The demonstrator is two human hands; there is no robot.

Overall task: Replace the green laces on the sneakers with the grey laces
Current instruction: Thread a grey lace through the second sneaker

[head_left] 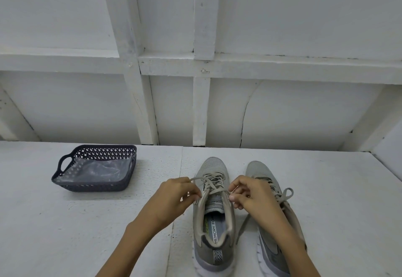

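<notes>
Two grey sneakers stand side by side on the white surface, toes pointing away from me. The left sneaker carries a grey lace crossed through its eyelets. My left hand pinches one end of that lace at the shoe's left side. My right hand pinches the other end at the shoe's right side. The right sneaker is partly hidden by my right forearm; its grey lace is tied in a bow, with one tail hanging down between the shoes. No green lace shows.
A dark perforated plastic basket with a clear plastic bag inside sits at the back left of the white table. A white panelled wall rises behind the table's far edge.
</notes>
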